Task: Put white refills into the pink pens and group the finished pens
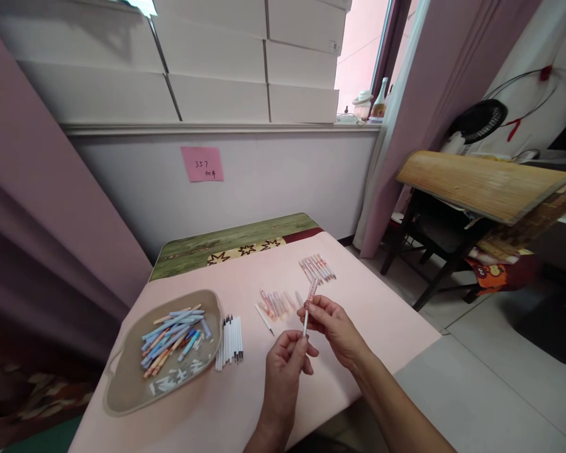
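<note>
Both hands meet over the front right of the table. Between finger and thumb, my right hand [330, 324] pinches a clear, pinkish pen barrel [314, 287], tilted upward. Below it, my left hand [290, 362] grips the lower end of a thin white pen refill [305, 322]. The refill's upper end meets the barrel at my right fingers, which hide how far it goes in. Just beyond my hands lies a loose row of pinkish pen barrels [277, 304], with a single white refill [265, 319] beside it. Farther right rests a neat row of pens [318, 268].
Left on the table [202, 415] stands a beige tray [117, 393] with blue and orange pen parts [174, 336] and small white pieces. White refills [230, 343] are bundled beside it. A wall with a pink note [202, 164] rises behind; a chair [434, 233] stands right.
</note>
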`<act>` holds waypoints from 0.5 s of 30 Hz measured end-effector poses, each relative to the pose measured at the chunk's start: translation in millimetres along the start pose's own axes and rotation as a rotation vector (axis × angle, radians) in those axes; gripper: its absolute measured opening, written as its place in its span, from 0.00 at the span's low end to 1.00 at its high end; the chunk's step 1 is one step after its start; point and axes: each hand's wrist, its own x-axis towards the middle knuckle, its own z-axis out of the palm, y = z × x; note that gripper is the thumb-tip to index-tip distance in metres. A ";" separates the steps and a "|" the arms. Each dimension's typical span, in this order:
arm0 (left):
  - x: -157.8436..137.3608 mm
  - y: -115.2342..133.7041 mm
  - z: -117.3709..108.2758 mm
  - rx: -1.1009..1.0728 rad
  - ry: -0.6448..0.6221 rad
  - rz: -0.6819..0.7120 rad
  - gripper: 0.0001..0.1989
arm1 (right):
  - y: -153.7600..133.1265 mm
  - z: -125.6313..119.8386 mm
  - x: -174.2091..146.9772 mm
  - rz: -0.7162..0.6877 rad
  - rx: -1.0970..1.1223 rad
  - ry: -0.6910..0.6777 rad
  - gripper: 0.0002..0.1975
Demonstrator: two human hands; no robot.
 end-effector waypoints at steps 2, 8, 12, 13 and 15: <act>-1.9 2.2 1.5 -0.011 -0.006 0.004 0.13 | -1.5 -0.5 -3.4 -0.016 -0.049 -0.028 0.16; -6.9 10.5 6.3 -0.130 -0.079 -0.027 0.13 | -10.4 -5.0 -13.0 0.003 -0.151 -0.153 0.15; -10.8 14.9 8.7 -0.198 -0.124 -0.041 0.13 | -18.1 -7.5 -15.9 0.016 -0.087 -0.191 0.19; -11.6 15.5 9.1 -0.210 -0.134 -0.047 0.12 | -19.2 -7.9 -16.1 0.027 -0.057 -0.202 0.21; -12.7 16.0 10.1 -0.233 -0.153 -0.059 0.12 | -19.6 -8.5 -16.0 0.046 -0.004 -0.222 0.22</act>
